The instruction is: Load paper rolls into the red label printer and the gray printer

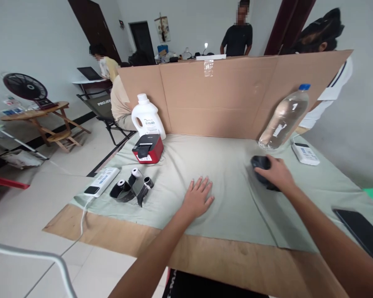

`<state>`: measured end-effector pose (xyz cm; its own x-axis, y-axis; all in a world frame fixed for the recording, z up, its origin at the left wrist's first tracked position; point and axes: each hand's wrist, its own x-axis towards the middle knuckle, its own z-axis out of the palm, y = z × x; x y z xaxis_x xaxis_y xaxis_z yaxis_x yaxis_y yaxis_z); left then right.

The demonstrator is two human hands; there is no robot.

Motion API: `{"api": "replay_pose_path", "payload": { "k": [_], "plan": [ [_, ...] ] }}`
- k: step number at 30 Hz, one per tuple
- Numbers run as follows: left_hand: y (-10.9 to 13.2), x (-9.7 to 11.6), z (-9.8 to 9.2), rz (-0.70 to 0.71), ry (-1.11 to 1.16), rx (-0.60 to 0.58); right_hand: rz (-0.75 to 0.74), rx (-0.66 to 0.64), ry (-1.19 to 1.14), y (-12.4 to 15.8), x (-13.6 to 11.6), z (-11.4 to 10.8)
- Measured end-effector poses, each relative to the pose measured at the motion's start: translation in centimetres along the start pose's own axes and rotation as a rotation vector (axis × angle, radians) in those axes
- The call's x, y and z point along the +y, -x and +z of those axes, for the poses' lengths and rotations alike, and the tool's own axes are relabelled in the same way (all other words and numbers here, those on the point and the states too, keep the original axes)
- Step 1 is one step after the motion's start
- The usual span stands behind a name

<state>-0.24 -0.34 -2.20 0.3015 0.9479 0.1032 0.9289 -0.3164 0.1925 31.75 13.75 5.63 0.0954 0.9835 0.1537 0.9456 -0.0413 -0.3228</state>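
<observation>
My left hand lies flat on the pale green cloth with its fingers spread, holding nothing. My right hand is wrapped over a black rounded device that rests on the cloth at the right. A clear plastic water bottle with a blue cap leans against the cardboard wall just beyond that hand. To the left of my left hand lie black ribbon rolls with loose dark film. A red and black label printer stands behind them, in front of a white jug.
A cardboard screen walls the back of the table. A white power strip with a cable sits at the left edge, a white device at the right, a dark phone at the near right. Three people are behind the screen.
</observation>
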Motion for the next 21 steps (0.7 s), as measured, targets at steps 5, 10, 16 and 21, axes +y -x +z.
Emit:
{"api": "replay_pose_path", "payload": {
  "k": [5, 10, 16, 21],
  "plan": [
    [0.5, 0.1, -0.9, -0.006, 0.027, -0.013, 0.17, 0.054, 0.056, -4.3, 7.5, -1.1],
    [0.4, 0.2, -1.2, -0.018, 0.085, -0.032, 0.239, -0.017, -0.013, -6.0, 9.4, -0.8],
    [0.2, -0.3, -2.3, -0.048, 0.285, 0.183, -0.018, 0.264, 0.116, -4.1, 4.5, 0.6],
    [1.4, -6.0, -9.9, -0.233, 0.437, 0.841, -0.454, 0.174, 0.11, 0.3, -8.5, 4.9]
  ]
}}
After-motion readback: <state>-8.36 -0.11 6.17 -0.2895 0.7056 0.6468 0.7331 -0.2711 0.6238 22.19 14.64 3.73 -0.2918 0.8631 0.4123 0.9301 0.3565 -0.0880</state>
